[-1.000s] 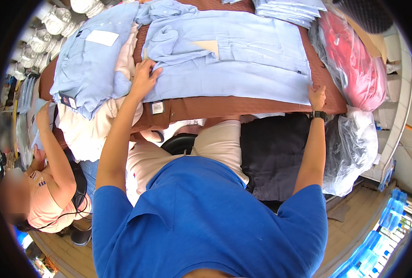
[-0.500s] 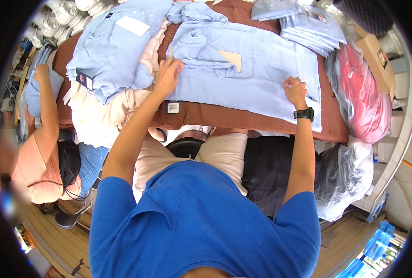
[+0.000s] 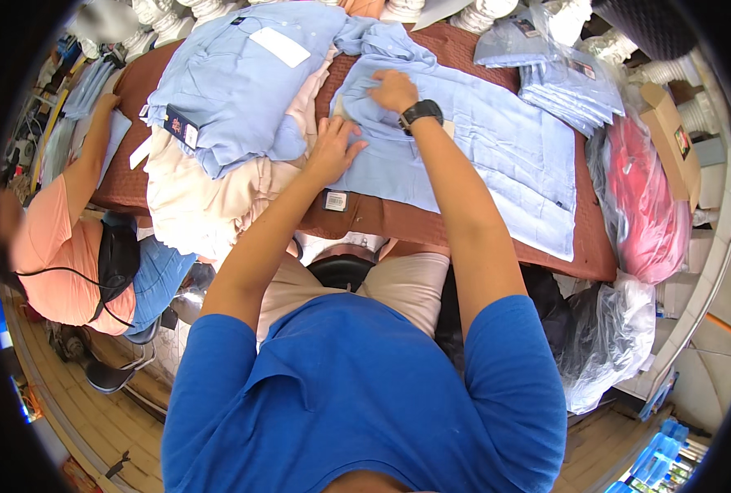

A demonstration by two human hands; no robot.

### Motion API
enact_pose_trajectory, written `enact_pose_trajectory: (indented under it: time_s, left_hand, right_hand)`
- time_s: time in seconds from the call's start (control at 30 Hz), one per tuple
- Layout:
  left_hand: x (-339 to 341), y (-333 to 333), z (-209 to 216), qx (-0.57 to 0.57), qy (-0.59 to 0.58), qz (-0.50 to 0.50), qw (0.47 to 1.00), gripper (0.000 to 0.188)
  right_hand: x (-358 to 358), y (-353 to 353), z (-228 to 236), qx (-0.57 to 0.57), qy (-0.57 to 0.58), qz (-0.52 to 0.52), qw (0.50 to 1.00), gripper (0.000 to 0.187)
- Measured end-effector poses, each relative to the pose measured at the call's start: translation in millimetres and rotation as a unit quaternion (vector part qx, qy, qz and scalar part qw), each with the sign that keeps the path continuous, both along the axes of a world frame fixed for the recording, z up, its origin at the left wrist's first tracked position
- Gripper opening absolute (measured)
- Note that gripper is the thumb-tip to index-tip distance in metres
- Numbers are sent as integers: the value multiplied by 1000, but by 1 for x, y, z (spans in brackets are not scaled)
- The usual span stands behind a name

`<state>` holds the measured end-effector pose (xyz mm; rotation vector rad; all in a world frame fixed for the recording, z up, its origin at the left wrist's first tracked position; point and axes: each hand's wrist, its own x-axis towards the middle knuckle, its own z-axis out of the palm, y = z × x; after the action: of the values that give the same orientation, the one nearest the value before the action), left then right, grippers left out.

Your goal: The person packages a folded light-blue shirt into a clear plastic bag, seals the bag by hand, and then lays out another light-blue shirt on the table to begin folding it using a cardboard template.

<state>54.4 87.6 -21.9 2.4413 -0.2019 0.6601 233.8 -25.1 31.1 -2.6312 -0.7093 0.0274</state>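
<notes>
A light blue shirt (image 3: 497, 156) lies spread lengthwise across the brown-covered table in front of me, with its far left part bunched. My left hand (image 3: 333, 150) rests on the shirt's left edge, thumb and fingers apart. Farther up, my right hand (image 3: 395, 92) lies over the bunched cloth, its fingers bent but apart on the fabric. A beige card (image 3: 448, 128) on the shirt is mostly hidden behind my right forearm. Beside my left wrist, a small dark tag with a white label (image 3: 336, 200) hangs at the table's near edge.
To the left, a pile of blue shirts (image 3: 242, 90) with tags sits on cream garments (image 3: 209, 197). Bagged folded blue shirts (image 3: 571, 86) lie far right, near red bagged clothing (image 3: 645, 197) and a cardboard box (image 3: 669, 140). A co-worker (image 3: 66, 263) sits at the left, handling clothes.
My right hand has moved from the shirt's right end leftward and away to the bunched part. My left hand stays at the left edge. The view has shifted slightly.
</notes>
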Motion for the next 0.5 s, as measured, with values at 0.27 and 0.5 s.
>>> enact_pose_trajectory:
  time_s: [0.27, 0.5]
  left_hand:
    - [-10, 16, -14, -33, -7, 23, 999, 38]
    - [-5, 3, -5, -84, 30, 7, 996, 50]
  right_hand:
    - [-30, -109, 103, 437, 63, 103, 891, 33]
    - [-64, -318, 4, 299, 81, -72, 948, 38]
